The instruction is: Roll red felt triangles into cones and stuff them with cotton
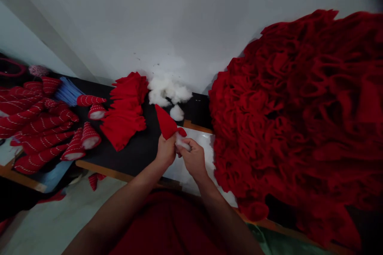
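My left hand (166, 151) is closed around the lower end of a pointed red fabric cone (165, 122), whose tip leans up and to the left. Between both hands, at the cone's open end, is a tuft of white stuffing (182, 142). My right hand (194, 158) pinches that tuft with thumb and fingers. Just beyond the hands lie a small ball of stuffing (176, 113) and a larger heap of loose white stuffing (169, 89) against the wall. The inside of the cone is hidden by my fingers.
A huge pile of red fabric pieces (287, 127) fills the right side. Left of the hands are stacked flat red pieces (127, 107), then stuffed red cones with white stitching (44, 123) and blue strips (70, 91). A white sheet (191, 175) lies under the hands; a wall (179, 20) rises behind.
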Motion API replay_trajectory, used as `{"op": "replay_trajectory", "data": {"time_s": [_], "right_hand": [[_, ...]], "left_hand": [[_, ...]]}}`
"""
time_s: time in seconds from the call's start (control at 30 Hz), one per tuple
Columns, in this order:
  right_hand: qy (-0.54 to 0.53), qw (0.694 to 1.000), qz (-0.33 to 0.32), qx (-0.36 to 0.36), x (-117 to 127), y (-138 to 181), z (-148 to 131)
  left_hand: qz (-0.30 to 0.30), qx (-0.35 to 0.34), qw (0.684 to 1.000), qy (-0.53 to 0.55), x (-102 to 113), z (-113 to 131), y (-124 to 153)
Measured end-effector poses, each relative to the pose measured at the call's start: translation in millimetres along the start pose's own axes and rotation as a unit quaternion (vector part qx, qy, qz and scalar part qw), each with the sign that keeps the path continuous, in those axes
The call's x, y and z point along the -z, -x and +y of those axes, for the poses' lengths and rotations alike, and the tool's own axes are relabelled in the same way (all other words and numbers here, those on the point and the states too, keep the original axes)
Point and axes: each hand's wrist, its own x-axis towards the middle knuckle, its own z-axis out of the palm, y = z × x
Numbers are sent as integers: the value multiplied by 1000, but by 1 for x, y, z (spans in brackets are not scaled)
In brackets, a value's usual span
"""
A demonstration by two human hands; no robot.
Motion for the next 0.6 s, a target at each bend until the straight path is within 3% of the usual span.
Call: {"op": "replay_trajectory", "data": {"time_s": [0.17,0.33,0.43,0.6], "right_hand": [[-152,987,11,-53,3,3,-8],[-228,972,-28,-43,32,20,-38],[-200,978,-38,50,55,22,-53],[-10,975,98,200,57,11,-43]], "left_hand": [[-4,8,1000,-30,-10,-5,-4],[56,41,993,93,2,-1,-28],[50,101,987,118,17,11,-38],[-36,184,957,223,24,25,-36]]}}
